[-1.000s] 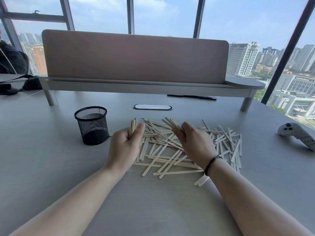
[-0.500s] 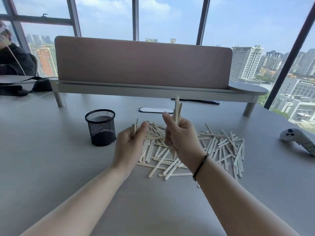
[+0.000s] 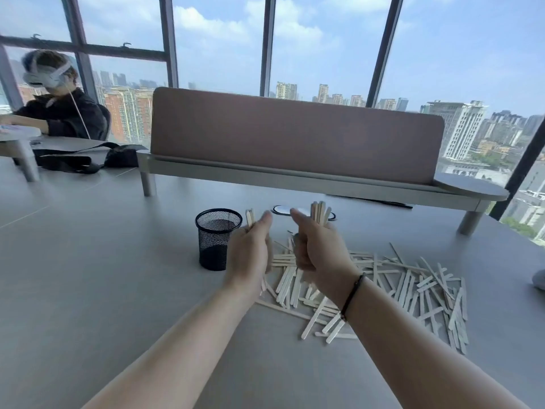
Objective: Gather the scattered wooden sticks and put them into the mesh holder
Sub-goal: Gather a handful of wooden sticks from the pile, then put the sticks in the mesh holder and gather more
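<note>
A black mesh holder [image 3: 217, 238] stands upright on the grey table, left of my hands. Many pale wooden sticks [image 3: 392, 286] lie scattered in a heap to its right. My left hand [image 3: 250, 255] is raised above the heap, closed around a small upright bundle of sticks [image 3: 249, 216] just right of the holder's rim. My right hand [image 3: 318, 246] is beside it, gripping a thicker upright bundle of sticks [image 3: 320, 212]. The two hands are close together, a small gap between the thumbs.
A pink divider panel [image 3: 295, 134] on a raised shelf crosses the table behind the holder. A black oval cable port [image 3: 281, 210] sits behind my hands. A person with a headset [image 3: 56, 98] sits at the far left, with a black bag [image 3: 88, 157] nearby.
Both hands have lifted off the heap with their bundles held upright and come closer together. The camera has tilted up and turned left, bringing the seated person into view.
</note>
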A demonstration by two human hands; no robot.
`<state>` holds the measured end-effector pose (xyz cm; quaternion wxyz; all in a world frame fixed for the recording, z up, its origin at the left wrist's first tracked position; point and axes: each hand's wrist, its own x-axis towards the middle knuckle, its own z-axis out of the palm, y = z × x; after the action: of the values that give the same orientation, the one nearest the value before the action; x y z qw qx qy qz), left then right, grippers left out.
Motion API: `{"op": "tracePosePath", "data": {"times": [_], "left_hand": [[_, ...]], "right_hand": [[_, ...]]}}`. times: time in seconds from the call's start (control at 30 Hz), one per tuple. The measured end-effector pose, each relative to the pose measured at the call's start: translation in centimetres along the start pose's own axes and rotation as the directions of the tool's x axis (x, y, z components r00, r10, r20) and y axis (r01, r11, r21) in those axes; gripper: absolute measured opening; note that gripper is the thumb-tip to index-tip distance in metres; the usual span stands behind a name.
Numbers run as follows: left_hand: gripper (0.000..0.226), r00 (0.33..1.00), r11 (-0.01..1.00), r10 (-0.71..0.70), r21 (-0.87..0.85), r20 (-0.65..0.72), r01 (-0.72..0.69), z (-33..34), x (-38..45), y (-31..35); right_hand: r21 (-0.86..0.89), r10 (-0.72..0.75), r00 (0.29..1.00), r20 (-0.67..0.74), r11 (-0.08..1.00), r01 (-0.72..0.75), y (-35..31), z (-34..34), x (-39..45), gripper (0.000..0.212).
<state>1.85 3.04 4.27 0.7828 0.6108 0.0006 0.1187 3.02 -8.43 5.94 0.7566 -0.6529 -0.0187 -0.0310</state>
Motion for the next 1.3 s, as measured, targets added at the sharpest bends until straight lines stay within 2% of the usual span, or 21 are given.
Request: {"op": "tracePosePath", "data": {"times": [0.1,0.2,0.3,0.4,0.53,0.7,0.83,0.9,0.93,0.97,1.0,1.03,1.07,1.1,1.13,1.17,1.2,1.23,1.27,1.3], "left_hand": [[0.067,0.998,0.995,0.044,-0.086,-0.036,-0.046,-1.5,2.7,4.0],[0.065,0.987,0.991,0.079,-0.100,-0.139,-0.093,-3.5,6.3,7.5],[0.056,0.972,0.995,0.090,-0.023,-0.216,-0.097,-5.3,9.7,8.5],[0.046,0.969,0.993,0.076,0.110,-0.236,-0.051,-6.8,11.9,7.2],[0.042,0.969,0.975,0.092,0.220,-0.228,-0.040,-7.7,12.7,5.5],[0.027,0.966,0.920,0.168,0.383,-0.195,-0.083,-8.5,12.6,4.9],[0.034,0.970,0.869,0.163,0.491,-0.180,-0.055,-8.4,12.0,4.1],[0.043,0.958,0.790,0.245,0.604,-0.152,-0.106,-8.2,10.9,3.6],[0.046,0.919,0.695,0.371,0.696,-0.133,-0.181,-8.2,10.0,3.3],[0.047,0.839,0.538,0.541,0.793,-0.064,-0.286,-7.9,8.8,3.2],[0.045,0.733,0.330,0.676,0.859,0.075,-0.392,-7.5,7.6,2.8],[0.043,0.635,0.145,0.733,0.854,0.246,-0.499,-6.5,6.0,2.2],[0.042,0.564,0.017,0.714,0.795,0.414,-0.606,-5.5,4.4,1.1],[0.043,0.531,-0.047,0.636,0.714,0.560,-0.698,-4.3,2.6,0.0],[0.052,0.554,-0.042,0.505,0.660,0.662,-0.750,-3.1,1.0,-1.2],[0.067,0.627,-0.005,0.322,0.664,0.709,-0.748,-2.0,-0.4,-2.2],[0.086,0.706,0.020,0.105,0.708,0.701,-0.706,-1.1,-1.1,-3.1],[0.103,0.756,0.017,-0.101,0.761,0.647,-0.649,-0.6,-1.4,-3.9],[0.115,0.766,0.014,-0.252,0.794,0.591,-0.608,-0.1,-1.4,-4.4],[0.124,0.762,0.015,-0.329,0.810,0.558,-0.586,0.2,-1.2,-4.7]], "right_hand": [[0.106,-0.027,0.999,0.044,0.994,0.022,-2.9,4.0,1.9,0.055],[0.112,-0.081,0.996,0.030,0.991,0.077,-4.9,8.5,4.2,0.059],[0.106,-0.104,0.993,0.050,0.990,0.098,-5.0,12.2,6.4,0.056],[0.042,-0.099,0.993,0.071,0.994,0.096,-3.4,14.2,8.4,0.050],[-0.040,-0.088,0.995,0.043,0.995,0.089,-1.1,14.5,9.8,0.042],[-0.157,-0.163,0.987,0.006,0.974,0.162,-0.2,12.9,10.5,0.022],[-0.262,-0.189,0.982,0.026,0.946,0.189,-0.7,9.6,9.3,0.034],[-0.291,-0.205,0.978,0.042,0.934,0.208,-0.6,7.3,8.4,0.036],[-0.316,-0.212,0.976,0.045,0.924,0.215,-0.5,5.9,7.9,0.036],[-0.347,-0.219,0.974,0.052,0.911,0.223,-0.3,4.4,7.2,0.035],[-0.387,-0.228,0.971,0.067,0.891,0.236,-0.1,2.7,6.5,0.032],[-0.423,-0.239,0.967,0.090,0.870,0.254,0.1,0.9,5.7,0.028],[-0.464,-0.243,0.963,0.115,0.844,0.268,0.5,-1.1,4.9,0.026],[-0.525,-0.229,0.963,0.140,0.808,0.269,1.1,-3.2,4.1,0.027],[-0.612,-0.199,0.966,0.164,0.748,0.258,1.5,-5.2,3.2,0.028],[-0.701,-0.166,0.970,0.180,0.669,0.245,2.0,-7.3,2.2,0.030],[-0.779,-0.143,0.972,0.185,0.581,0.233,2.2,-9.2,1.2,0.034],[-0.837,-0.132,0.976,0.175,0.502,0.218,2.2,-11.0,0.3,0.038],[-0.879,-0.130,0.979,0.154,0.435,0.196,2.2,-12.6,-0.7,0.042],[-0.904,-0.140,0.981,0.138,0.387,0.182,2.2,-14.0,-1.5,0.045]]}}
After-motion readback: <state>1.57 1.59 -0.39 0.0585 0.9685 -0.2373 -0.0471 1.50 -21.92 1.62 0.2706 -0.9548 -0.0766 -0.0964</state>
